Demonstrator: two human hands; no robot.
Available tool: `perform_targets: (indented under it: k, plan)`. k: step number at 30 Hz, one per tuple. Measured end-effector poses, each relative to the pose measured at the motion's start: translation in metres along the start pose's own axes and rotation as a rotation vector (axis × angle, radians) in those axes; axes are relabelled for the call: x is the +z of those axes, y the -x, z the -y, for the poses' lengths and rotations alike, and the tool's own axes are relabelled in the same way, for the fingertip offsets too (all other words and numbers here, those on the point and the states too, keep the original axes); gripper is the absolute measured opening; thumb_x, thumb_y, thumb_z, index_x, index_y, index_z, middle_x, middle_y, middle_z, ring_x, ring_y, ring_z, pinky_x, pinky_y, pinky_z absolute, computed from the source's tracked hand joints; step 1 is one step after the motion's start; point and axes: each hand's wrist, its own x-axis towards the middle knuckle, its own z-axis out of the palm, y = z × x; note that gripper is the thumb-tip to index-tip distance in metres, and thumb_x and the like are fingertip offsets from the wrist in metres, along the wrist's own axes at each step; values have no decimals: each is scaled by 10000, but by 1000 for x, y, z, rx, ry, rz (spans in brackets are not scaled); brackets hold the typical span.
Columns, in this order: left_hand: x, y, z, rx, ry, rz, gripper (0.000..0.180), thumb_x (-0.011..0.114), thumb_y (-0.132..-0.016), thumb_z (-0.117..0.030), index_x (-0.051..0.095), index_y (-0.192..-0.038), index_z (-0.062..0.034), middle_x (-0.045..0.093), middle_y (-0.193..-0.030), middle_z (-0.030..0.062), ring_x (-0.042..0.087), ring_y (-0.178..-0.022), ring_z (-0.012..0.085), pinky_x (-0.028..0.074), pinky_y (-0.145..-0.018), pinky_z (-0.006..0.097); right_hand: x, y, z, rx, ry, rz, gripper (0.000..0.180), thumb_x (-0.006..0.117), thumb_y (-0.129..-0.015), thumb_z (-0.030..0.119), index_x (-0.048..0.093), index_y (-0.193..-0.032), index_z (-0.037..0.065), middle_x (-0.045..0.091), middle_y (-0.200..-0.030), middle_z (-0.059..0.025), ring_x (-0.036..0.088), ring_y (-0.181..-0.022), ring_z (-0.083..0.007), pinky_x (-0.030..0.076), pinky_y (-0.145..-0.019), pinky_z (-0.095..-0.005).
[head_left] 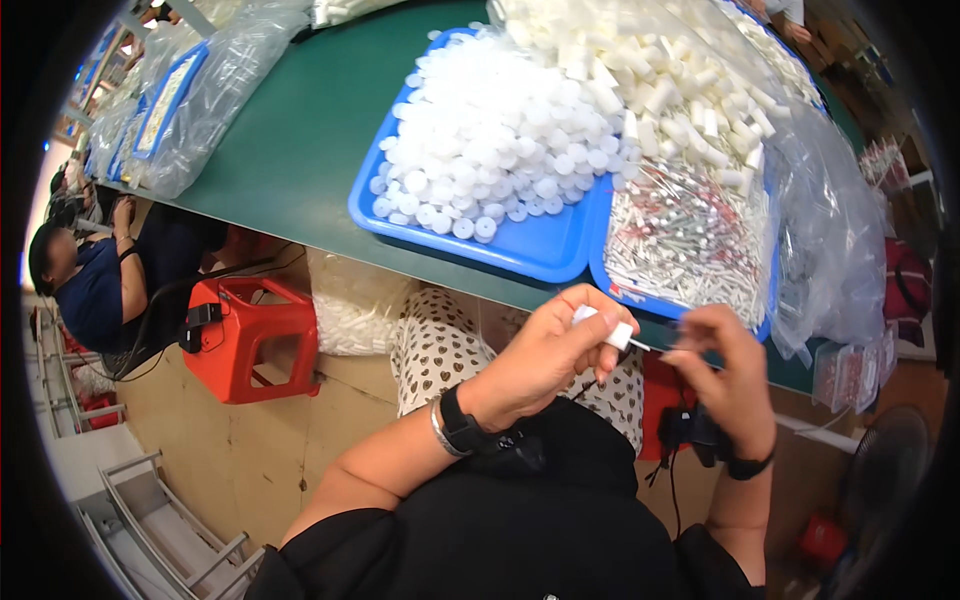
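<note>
Small white cap (603, 327), pinched in the left hand (545, 358) just below the table edge; the right hand (728, 375) grips a thin tube (655, 350) meeting it. Above: blue trays (530, 250) of white caps (490, 140) and tubes (690, 245) on the green table (300, 140).

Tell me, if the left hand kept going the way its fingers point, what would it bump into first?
Probably the right hand. The left hand holds a small white cap with a thin stick pointing right, and the right hand's fingertips sit just beyond it. Depth is hard to judge.
</note>
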Motion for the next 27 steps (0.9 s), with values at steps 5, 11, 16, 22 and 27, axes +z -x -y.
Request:
perform_targets:
  k: [5,11,16,22,27]
  plan:
    - [0,3,-3,18,-10,-34,186,528,-1028,-218,538,-1056,-35,598,-861,56,561,-690,82,473,-607,241,36,-7,9,-95,-55,5,286,716,-831,-5,584,-1084,-24,600,-980,-134,598,-735,-211,502,-622,-309]
    - [-1,6,4,208,-202,-116,171,530,-1026,-205,519,-1087,-45,581,-866,30,545,-692,63,457,-602,227,56,-4,11,-91,-55,-55,268,671,-853,-24,565,-1098,-38,615,-971,-161,630,-760,-271,510,-650,-357]
    - [-12,8,15,222,-398,-132,231,569,-999,-156,513,-1188,-34,560,-1052,44,559,-841,78,488,-737,244,65,-9,2,-184,-88,-62,257,669,-858,-8,567,-1093,-29,626,-960,-178,638,-767,-323,508,-663,-382]
    - [-10,8,16,218,-527,172,546,643,-951,-173,413,-1428,-38,451,-1446,88,455,-1273,153,374,-1077,329,77,-6,1,-220,-155,-6,198,595,-884,-18,567,-1080,-7,636,-932,-175,648,-796,-353,516,-685,-401]
    - [-19,5,19,193,-496,156,517,506,-1015,-242,367,-1460,-19,448,-1456,108,447,-1309,188,360,-1099,356,91,-3,-5,-217,-130,-49,212,610,-895,11,547,-1096,-8,629,-948,-175,645,-815,-353,517,-678,-405]
